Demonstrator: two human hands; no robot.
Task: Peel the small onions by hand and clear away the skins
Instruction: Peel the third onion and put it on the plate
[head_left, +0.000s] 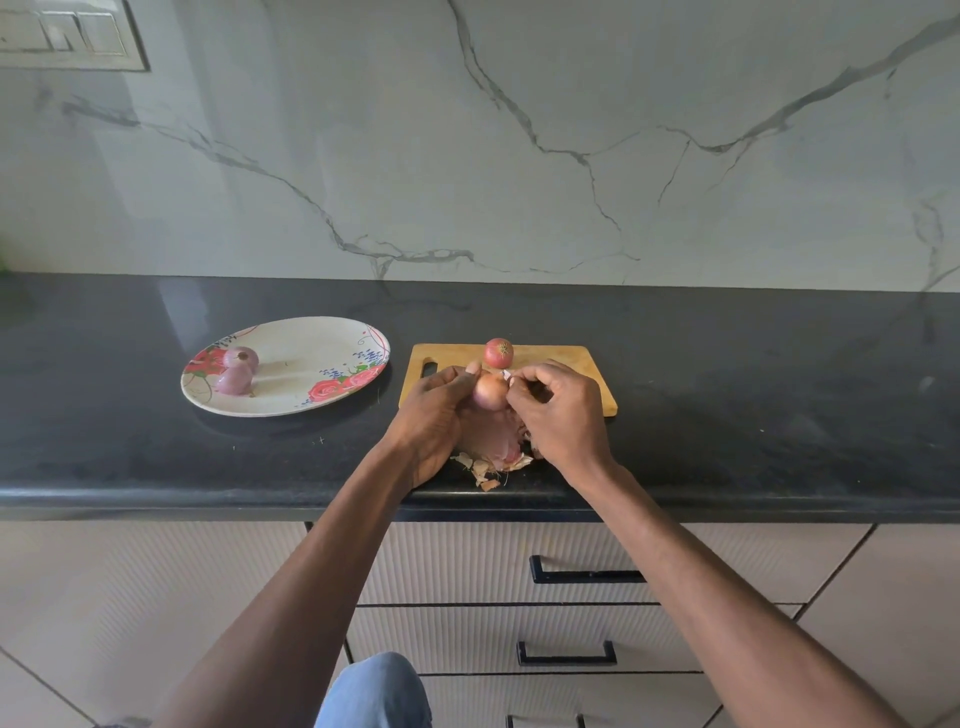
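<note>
We see a marble-patterned wall (519, 130) rising behind a dark polished surface (727, 389), with pale cabinet drawers (519, 639) and their black handles below its front edge. On the surface to the left lies an oval plate (311, 343) printed with red roses, and two peeled onions (238, 371) sit touching each other at its left end. Just right of the plate lies a wooden cutting board (566, 364), with one unpeeled onion (498, 353) resting near its far edge.

Both arms reach in from below and meet over the near left part of the board. Our left hand (434, 415) has its fingers curled round a small onion (490, 391), holding it from the left side. Our right hand (558, 410) is bent in toward that onion from the right, its fingertips (514, 383) pinched at the onion's top where a pale scrap of skin shows; we cannot tell exactly how much skin they have hold of. The held onion is just in front of the one on the board, apart from it.

Under and between the hands, on the surface near its front edge, lies a heap of onion skins (493, 457), pinkish with dry brown flakes at its near side.
</note>
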